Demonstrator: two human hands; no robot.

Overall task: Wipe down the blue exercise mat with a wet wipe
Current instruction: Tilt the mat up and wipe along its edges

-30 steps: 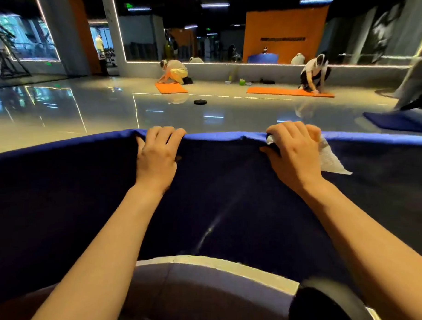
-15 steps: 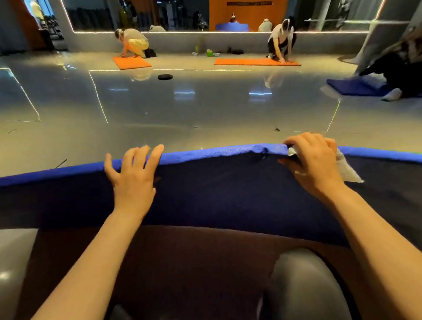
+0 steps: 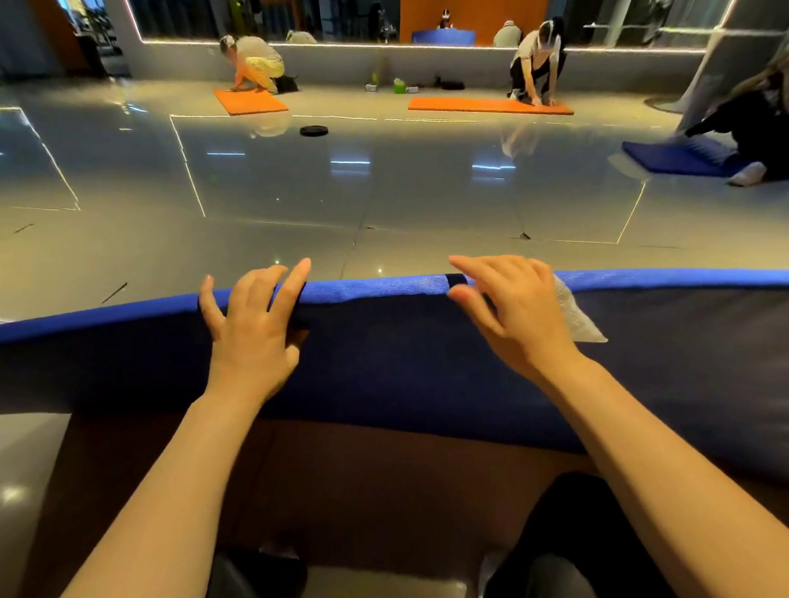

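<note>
1. My left hand (image 3: pixel 251 335) lies across the far edge of the blue exercise mat (image 3: pixel 385 344) at centre left of the frame; its fingers are straight and spread, the tips reaching past the bright blue rim, and it grips nothing.
2. My right hand (image 3: pixel 514 312) sits at centre right on the same edge, fingers loosely extended and pointing toward the left of the frame, the thumb touching the rim.
3. The wet wipe (image 3: pixel 574 317) pokes out white from under the right side of my right hand, lying on the mat's dark surface; the hand covers part of it, and I cannot tell whether my fingers actually pinch it or only rest on it.
4. The mat runs across the whole width of the frame through the middle, with its rim curving from left to right.
5. My knees, in dark trousers (image 3: pixel 571 538), show at the bottom of the frame.
6. On the glossy floor (image 3: pixel 291 204) in the upper part of the frame, 2 people kneel at orange mats (image 3: pixel 489 105); a black disc (image 3: pixel 314 130) lies on the floor near the left one.
7. At the upper right, another person sits on a second blue mat (image 3: pixel 674 159).
</note>
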